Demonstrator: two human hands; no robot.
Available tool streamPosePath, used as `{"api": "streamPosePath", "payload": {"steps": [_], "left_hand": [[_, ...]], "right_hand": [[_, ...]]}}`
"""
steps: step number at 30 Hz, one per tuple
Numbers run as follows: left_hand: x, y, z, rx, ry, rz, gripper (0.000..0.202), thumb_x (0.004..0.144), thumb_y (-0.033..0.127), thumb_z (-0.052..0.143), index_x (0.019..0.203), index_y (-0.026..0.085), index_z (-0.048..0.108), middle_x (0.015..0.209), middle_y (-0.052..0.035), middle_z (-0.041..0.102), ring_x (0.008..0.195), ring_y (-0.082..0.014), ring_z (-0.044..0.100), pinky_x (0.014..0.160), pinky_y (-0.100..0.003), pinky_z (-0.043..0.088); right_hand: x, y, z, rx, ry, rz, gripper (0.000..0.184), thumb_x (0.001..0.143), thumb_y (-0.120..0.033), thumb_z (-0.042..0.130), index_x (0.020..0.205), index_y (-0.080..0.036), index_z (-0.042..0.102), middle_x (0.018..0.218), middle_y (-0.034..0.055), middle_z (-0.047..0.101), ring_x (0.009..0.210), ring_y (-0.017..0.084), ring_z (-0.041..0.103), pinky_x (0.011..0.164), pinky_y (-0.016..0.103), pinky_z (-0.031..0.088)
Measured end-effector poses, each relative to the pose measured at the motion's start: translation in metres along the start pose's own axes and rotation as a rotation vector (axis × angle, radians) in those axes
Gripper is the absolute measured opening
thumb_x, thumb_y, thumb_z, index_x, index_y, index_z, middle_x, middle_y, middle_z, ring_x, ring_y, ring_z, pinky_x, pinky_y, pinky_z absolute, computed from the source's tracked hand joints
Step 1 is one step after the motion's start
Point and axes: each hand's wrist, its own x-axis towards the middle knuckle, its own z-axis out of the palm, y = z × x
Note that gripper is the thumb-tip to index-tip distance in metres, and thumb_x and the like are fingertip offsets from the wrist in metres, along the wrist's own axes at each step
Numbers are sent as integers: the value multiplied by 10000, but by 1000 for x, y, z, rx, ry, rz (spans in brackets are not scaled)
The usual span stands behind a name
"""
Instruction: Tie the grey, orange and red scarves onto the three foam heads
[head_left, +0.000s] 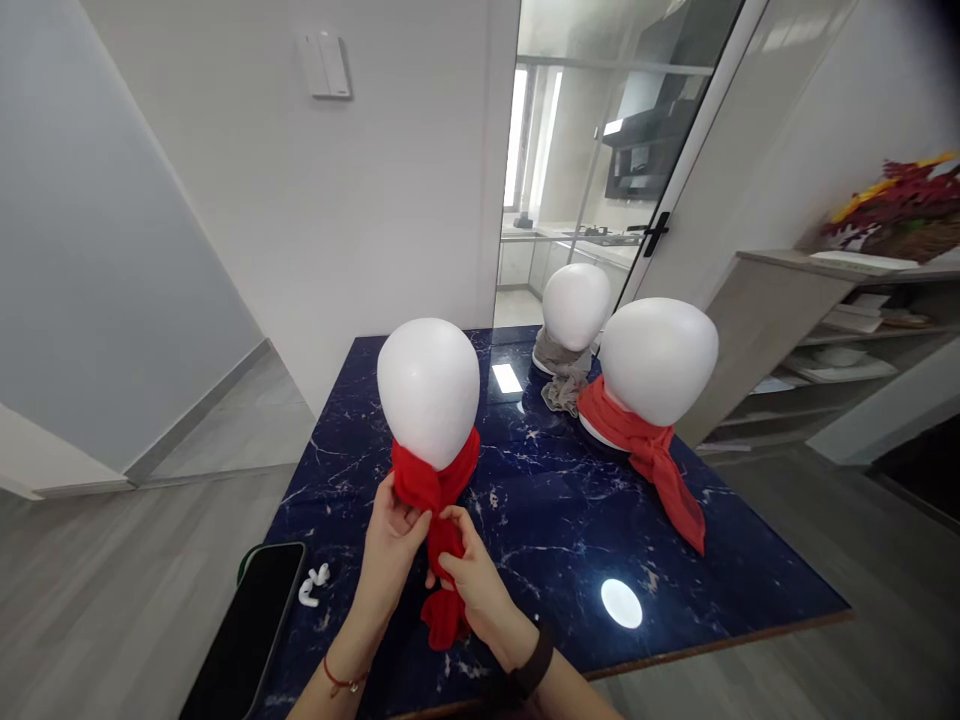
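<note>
A white mannequin head stands upright on the dark blue marbled table, with a bright red scarf wound about its neck. At the scarf's front, my left hand pinches the red cloth between thumb and fingers. My right hand grips the same cloth just beside it, lower on the right. Below both hands, the loose end of the scarf hangs down and rests on the table. Part of the cloth between my fingers is hidden.
Two more heads stand to the right: one wears a knotted coral scarf, the other a grey scarf. A black phone and white earbuds lie at the left of the blue table. Shelves stand beyond.
</note>
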Motion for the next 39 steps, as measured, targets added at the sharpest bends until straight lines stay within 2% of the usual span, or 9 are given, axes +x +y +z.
{"api": "streamPosePath", "payload": {"steps": [5,11,19,26,31,33,35,37,39], "left_hand": [[6,-15,-14,621,-112,52,293,840,210,471,1129,186,434,936,-62,645,815,-186,646,738,-333,513],[15,2,-18,1189,-534,290,434,779,86,364,1150,207,557,1177,-75,604,1202,-228,443,1048,-440,282],[27,-2,-20,1452,-484,258,677,624,74,453,1299,108,412,1158,-145,582,1106,-291,409,956,-444,277],[34,-2,-13,1446,-501,228,288,604,118,520,847,204,647,1016,-86,596,982,-290,432,867,-445,314],[27,-6,-13,1302,-385,264,310,613,88,533,886,206,617,1046,-91,534,1037,-294,420,916,-481,326],[21,-12,-14,1086,-225,266,399,630,67,527,1000,214,555,1103,-83,491,1095,-279,414,937,-477,347],[16,-20,-16,788,43,216,442,649,102,584,1061,214,473,1170,-87,425,1149,-262,409,947,-455,381],[11,-27,-17,428,259,58,482,632,150,667,1039,221,418,1181,-86,409,1126,-237,463,913,-411,432],[9,-31,-17,68,303,-156,463,622,142,694,976,221,407,1106,-67,482,991,-183,559,835,-336,478]], "right_hand": [[-3,-3,2,6,0,-19,409,597,-118,486,996,-208,472,714,-59,569,502,62,531,457,164,315],[-3,-7,2,0,86,-17,365,614,-165,531,976,-194,498,745,-41,583,549,62,504,506,172,359],[-3,-6,3,-48,76,-87,379,688,-183,510,1064,-230,492,670,-43,545,537,100,473,497,206,398],[5,-15,2,-246,110,-282,374,673,-137,484,1016,-231,599,1103,31,558,822,148,561,726,274,470],[7,-15,2,-177,107,-230,343,700,-158,516,1024,-237,597,992,17,598,721,134,543,654,258,451],[6,-17,4,-94,107,-166,334,707,-175,549,1033,-232,591,857,-1,608,641,116,515,586,233,423],[5,-19,6,2,101,-114,335,704,-184,585,1036,-219,594,770,-13,602,586,96,484,540,209,387],[4,-21,7,107,88,-88,335,692,-183,618,1026,-203,607,772,-6,614,566,78,468,521,192,361],[5,-22,7,203,68,-67,338,679,-179,646,1015,-192,622,790,6,626,564,67,465,510,182,348]]}}
